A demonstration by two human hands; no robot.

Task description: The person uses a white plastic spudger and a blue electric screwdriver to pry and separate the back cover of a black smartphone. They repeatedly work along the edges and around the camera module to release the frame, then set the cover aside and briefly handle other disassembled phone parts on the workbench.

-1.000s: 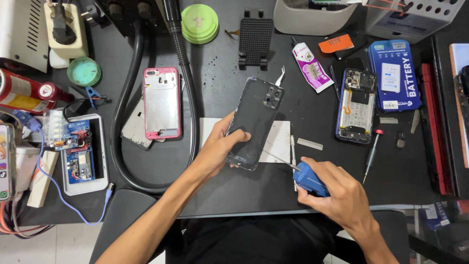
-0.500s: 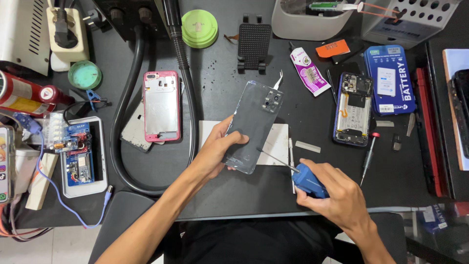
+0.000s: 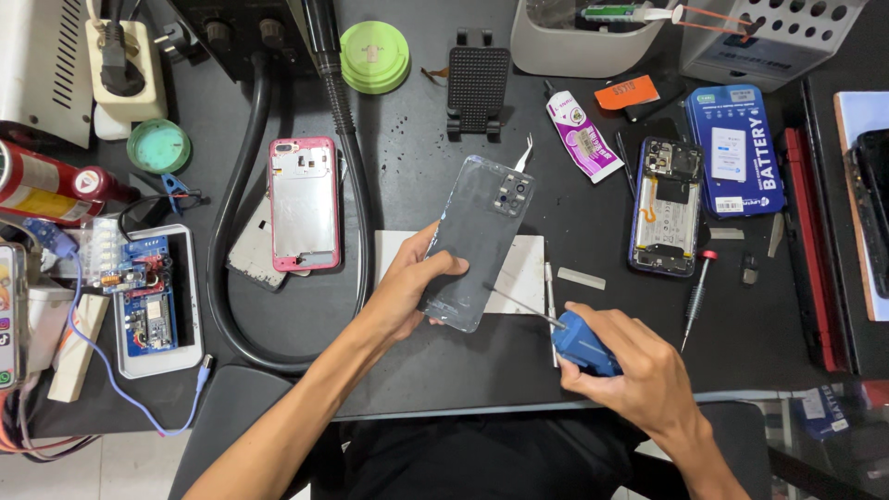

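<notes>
The left hand (image 3: 407, 292) grasped a dark grey phone back cover (image 3: 479, 243) by its lower left edge, holding it tilted over a white pad (image 3: 528, 268) on the black table (image 3: 417, 176). The cover was a flat, glossy rectangle with rounded corners and a small camera block near its top. The right hand (image 3: 630, 370) was clenched around the blue plastic handle of a screwdriver (image 3: 582, 341); its thin metal shaft reached to the cover's lower right edge, though whether the tip really touched it was hard to see. To the left lay a pink phone frame (image 3: 304, 204) with a bare metal inside, beside a thick black hose (image 3: 231, 250). To the right lay an opened phone (image 3: 665, 206) and a small red-topped screwdriver (image 3: 696, 296).
</notes>
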